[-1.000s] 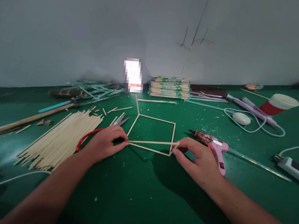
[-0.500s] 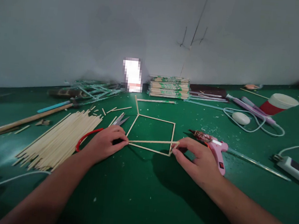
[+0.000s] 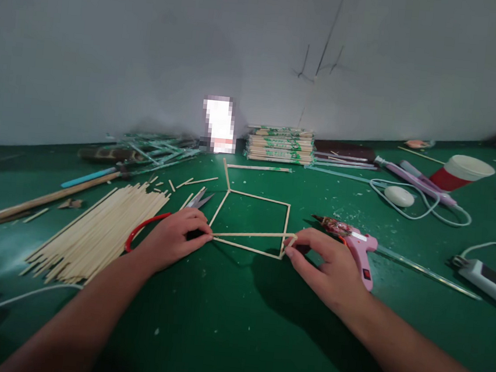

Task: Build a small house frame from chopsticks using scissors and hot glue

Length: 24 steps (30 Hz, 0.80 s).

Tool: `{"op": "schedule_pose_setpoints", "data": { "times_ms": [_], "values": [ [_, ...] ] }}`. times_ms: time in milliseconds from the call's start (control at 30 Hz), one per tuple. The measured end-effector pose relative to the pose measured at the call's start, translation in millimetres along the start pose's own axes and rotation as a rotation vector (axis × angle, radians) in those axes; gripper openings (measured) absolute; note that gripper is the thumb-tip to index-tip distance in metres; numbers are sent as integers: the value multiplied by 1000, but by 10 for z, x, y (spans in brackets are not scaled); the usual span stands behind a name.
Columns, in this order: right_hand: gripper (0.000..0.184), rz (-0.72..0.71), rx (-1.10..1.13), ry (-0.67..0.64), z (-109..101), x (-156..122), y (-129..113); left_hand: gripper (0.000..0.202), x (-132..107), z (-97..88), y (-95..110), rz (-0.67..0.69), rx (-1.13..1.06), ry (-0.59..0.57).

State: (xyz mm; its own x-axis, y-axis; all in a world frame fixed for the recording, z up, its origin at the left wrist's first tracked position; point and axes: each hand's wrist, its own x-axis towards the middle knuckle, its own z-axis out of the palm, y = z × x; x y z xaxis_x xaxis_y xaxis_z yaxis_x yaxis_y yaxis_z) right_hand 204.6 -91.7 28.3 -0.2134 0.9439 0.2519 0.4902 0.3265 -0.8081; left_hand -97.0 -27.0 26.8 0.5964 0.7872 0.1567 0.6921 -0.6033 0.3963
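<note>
A frame of thin wooden sticks (image 3: 287, 219) lies on the green table (image 3: 227, 312) in front of me. Across its near side runs one loose stick (image 3: 252, 235). My left hand (image 3: 173, 238) pinches that stick's left end, fingers closed. My right hand (image 3: 328, 264) pinches its right end at the frame's near right corner, fingers also closed. A pink glue gun (image 3: 358, 246) lies just beyond my right hand. Red-handled scissors (image 3: 157, 221) lie partly under my left hand.
A loose pile of wooden sticks (image 3: 98, 230) lies to the left. Packed stick bundles (image 3: 280, 144) stand by the wall. A red cup (image 3: 462, 173), a white cable (image 3: 421, 205), a power strip (image 3: 487, 279) and purple tools (image 3: 415, 180) sit to the right.
</note>
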Motion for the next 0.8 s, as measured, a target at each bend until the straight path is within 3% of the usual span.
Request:
{"op": "schedule_pose_setpoints", "data": {
  "times_ms": [800],
  "values": [
    [10,-9,-12,9,8,4,4,13,3,3,0,9,-13,-1]
  ]
}}
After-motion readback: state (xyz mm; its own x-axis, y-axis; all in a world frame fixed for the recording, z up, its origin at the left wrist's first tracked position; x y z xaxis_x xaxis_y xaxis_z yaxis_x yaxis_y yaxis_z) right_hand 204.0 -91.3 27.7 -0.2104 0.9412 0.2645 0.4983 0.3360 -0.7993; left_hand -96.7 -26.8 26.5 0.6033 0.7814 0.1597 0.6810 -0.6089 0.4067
